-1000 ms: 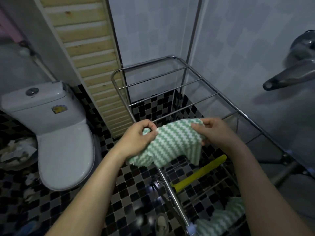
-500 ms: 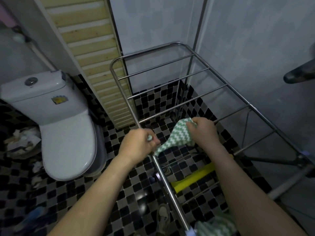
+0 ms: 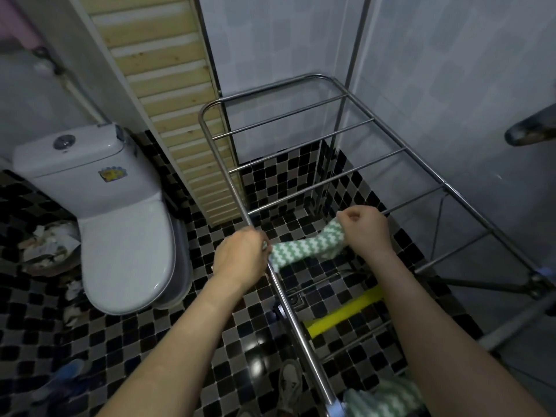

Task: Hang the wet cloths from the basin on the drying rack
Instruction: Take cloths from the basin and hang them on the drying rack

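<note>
While it is stretched between both hands, the green-and-white zigzag woven cloth (image 3: 304, 249) runs with its long axis from lower left to upper right, at the centre of the frame, over the steel tube drying rack (image 3: 301, 320). Left hand (image 3: 240, 260) pinches its lower end at the rail; right hand (image 3: 362, 231), fingers curled, grips the upper end.

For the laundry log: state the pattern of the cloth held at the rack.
The cloth has green-and-white zigzag stripes; head view.
</note>
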